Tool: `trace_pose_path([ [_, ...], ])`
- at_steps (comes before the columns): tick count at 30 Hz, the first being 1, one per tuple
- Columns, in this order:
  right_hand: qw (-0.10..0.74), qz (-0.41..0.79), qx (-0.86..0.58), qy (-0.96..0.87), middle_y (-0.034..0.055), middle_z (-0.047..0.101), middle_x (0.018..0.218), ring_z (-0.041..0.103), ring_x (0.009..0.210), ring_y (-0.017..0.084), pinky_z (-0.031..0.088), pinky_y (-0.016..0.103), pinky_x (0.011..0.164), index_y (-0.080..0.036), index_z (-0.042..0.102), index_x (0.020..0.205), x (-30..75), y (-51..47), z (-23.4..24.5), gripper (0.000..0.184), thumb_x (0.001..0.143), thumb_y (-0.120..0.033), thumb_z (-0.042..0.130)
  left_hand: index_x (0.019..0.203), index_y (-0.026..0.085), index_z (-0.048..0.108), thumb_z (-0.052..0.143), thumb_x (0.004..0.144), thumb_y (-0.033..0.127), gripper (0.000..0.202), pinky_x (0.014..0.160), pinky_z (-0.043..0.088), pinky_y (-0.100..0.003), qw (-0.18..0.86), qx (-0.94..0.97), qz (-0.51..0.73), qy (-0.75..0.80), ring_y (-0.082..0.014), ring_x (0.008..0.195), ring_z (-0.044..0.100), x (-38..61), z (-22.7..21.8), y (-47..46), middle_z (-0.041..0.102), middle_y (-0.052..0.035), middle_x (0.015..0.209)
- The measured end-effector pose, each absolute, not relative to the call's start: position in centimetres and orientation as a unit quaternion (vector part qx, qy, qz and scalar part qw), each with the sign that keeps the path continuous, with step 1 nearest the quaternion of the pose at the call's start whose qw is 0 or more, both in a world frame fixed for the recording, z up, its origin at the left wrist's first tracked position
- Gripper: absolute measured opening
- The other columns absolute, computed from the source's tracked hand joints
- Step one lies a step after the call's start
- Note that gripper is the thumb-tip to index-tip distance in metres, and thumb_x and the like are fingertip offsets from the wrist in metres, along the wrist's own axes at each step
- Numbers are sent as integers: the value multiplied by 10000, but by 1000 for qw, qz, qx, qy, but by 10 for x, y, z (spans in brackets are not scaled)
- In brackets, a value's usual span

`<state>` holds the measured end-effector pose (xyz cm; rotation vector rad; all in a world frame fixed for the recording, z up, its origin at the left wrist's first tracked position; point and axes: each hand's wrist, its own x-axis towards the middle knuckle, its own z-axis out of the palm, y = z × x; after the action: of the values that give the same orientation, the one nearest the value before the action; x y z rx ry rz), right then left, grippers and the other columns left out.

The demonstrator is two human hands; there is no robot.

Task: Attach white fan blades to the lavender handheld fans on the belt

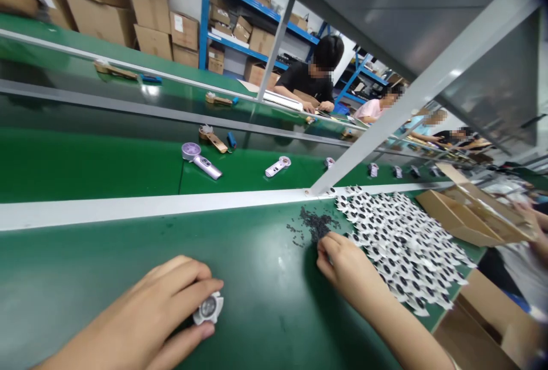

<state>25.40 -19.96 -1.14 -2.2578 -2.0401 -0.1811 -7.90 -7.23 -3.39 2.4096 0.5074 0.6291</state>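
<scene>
- Left hand (158, 307), low on the green conveyor belt (94, 261): fingers curled firmly around a small white round part (208, 309) with a dark lens-like centre, pressing it near the belt surface.
- Farther up, on a second belt: a lilac-and-white handheld device (201, 161), then a white device (277, 167) to its right.
- Beyond, a co-worker in a black shirt (314, 76), bent over the work, before blue shelving (204, 10) stacked with cardboard boxes (184, 30).
- Right hand (346, 267): fingertips (327, 243) pinched together at the edge of a heap of tiny dark pieces (317, 224); any piece held too small to tell.
- Just right of that hand: overlapping white pieces with black circles (402, 244), spread across the belt.
- Far right: an open cardboard tray (464, 216), with another person's hand (528, 221) beside it.
</scene>
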Motion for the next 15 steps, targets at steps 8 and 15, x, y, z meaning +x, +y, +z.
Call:
trace_pose_path([
  [8, 260, 233, -624, -699, -9, 524, 812, 507, 722, 124, 409, 234, 643, -207, 478, 806, 132, -137, 40, 143, 867, -78, 467, 992, 235, 684, 691, 817, 408, 246, 582, 427, -215, 474, 819, 159, 282, -136, 628, 556, -83, -9, -56, 631, 14, 730],
  [15, 338, 326, -552, -690, -8, 565, 818, 532, 737, 116, 417, 232, 659, -204, 548, 822, 92, -111, 18, 121, 887, -108, 510, 829, 166, 650, 871, 607, 341, 359, 555, 359, -224, 712, 604, 185, 306, -104, 586, 466, -79, -19, -41, 550, 46, 660],
])
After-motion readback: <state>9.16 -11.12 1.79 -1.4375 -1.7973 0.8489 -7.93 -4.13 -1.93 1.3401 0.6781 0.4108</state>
